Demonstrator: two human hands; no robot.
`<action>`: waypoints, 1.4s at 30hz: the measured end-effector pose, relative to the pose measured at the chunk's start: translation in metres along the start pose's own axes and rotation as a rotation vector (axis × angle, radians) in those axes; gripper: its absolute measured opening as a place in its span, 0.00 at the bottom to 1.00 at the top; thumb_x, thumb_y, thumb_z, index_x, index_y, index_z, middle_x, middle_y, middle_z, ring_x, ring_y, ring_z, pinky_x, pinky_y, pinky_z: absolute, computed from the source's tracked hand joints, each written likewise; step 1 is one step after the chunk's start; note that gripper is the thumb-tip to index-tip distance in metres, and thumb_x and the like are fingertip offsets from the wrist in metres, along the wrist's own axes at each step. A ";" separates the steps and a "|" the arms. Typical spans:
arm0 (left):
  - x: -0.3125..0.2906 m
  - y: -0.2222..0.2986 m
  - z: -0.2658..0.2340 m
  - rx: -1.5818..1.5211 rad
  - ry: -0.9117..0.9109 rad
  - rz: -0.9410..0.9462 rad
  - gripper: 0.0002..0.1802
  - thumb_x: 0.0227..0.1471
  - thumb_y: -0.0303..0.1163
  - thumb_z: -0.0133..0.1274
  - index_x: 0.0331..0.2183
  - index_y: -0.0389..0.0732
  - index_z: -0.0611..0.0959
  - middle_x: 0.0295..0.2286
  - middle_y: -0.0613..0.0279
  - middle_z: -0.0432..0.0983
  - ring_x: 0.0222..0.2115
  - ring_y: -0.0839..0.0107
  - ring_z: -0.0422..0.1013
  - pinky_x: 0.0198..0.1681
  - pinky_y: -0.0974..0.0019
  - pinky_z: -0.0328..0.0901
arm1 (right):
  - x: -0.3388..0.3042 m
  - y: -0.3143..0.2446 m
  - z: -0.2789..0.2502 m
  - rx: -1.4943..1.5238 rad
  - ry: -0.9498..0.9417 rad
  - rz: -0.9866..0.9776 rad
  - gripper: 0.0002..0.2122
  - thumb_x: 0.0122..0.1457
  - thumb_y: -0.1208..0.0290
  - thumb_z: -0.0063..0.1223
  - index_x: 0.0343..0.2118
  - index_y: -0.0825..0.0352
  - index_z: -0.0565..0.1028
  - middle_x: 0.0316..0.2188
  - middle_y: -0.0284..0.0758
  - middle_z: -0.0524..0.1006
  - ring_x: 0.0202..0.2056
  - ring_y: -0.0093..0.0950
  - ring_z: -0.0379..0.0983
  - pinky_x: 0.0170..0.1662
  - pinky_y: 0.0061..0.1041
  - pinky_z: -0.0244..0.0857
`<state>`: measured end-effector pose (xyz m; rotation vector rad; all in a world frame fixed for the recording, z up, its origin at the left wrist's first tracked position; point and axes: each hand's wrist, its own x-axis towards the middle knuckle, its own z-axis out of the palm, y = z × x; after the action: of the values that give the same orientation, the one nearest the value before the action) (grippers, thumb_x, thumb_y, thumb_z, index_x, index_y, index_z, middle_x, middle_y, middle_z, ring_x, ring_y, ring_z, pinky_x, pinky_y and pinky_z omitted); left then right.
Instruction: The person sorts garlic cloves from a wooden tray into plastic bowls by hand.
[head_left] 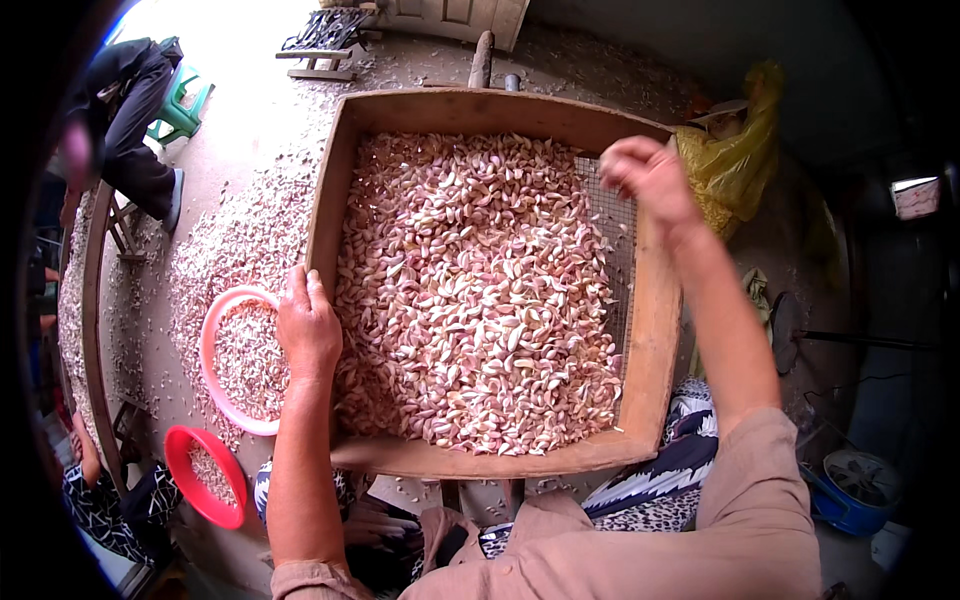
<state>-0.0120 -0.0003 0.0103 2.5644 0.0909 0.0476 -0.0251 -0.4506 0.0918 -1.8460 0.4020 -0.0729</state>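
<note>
L hand (308, 330) grips wood-framed sieve (652, 350) at 9 o'clock; R hand (648, 183) at 2, part-curled, blurred, can't tell if empty. Garlic cloves (480, 290) fill sieve ctr; jolt might spill some past 6.

The rectangular wooden tray (655, 330) is light brown, its square-grid wire mesh (618, 230) is grey, and the crescent-shaped garlic cloves (490, 300) are cream-white with pink to purple tinting. The pale pink round plastic basin (208, 345) and the bright red round plastic basin (228, 465) are plain; the crumpled plastic bag (735, 170) is yellow and the plastic stool (180, 118) green. The wearer's shirt (640, 560) is solid beige, the cloth (650, 475) below it navy with jagged white patches.
</note>
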 end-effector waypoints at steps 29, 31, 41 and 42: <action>-0.002 0.011 -0.004 0.075 0.018 0.019 0.17 0.70 0.42 0.39 0.47 0.41 0.76 0.34 0.41 0.81 0.37 0.38 0.76 0.40 0.41 0.67 | -0.042 0.072 0.061 -0.853 -0.194 -0.314 0.10 0.54 0.73 0.57 0.40 0.62 0.80 0.41 0.37 0.79 0.43 0.42 0.78 0.46 0.40 0.74; -0.002 0.013 -0.007 0.015 -0.012 -0.003 0.18 0.70 0.42 0.39 0.48 0.41 0.76 0.35 0.41 0.81 0.38 0.39 0.76 0.41 0.42 0.67 | -0.043 0.063 0.061 -0.845 -0.201 -0.295 0.11 0.53 0.73 0.57 0.41 0.61 0.81 0.42 0.36 0.79 0.44 0.42 0.78 0.47 0.40 0.74; -0.004 0.025 -0.014 -0.048 -0.078 -0.030 0.19 0.69 0.40 0.40 0.53 0.39 0.75 0.43 0.43 0.79 0.43 0.43 0.76 0.46 0.46 0.68 | -0.018 0.069 0.093 -1.284 -0.303 -0.399 0.09 0.54 0.79 0.54 0.36 0.61 0.81 0.38 0.39 0.80 0.39 0.40 0.81 0.43 0.40 0.77; -0.004 0.023 -0.014 -0.037 -0.045 -0.002 0.19 0.69 0.39 0.41 0.54 0.39 0.75 0.45 0.44 0.78 0.45 0.44 0.75 0.47 0.46 0.68 | -0.019 0.071 0.095 -1.302 -0.318 -0.419 0.08 0.53 0.79 0.54 0.36 0.63 0.80 0.38 0.40 0.79 0.40 0.41 0.80 0.43 0.41 0.77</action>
<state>-0.0156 -0.0123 0.0342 2.5264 0.0742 -0.0095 -0.0357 -0.3762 -0.0018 -3.1336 -0.2774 0.2605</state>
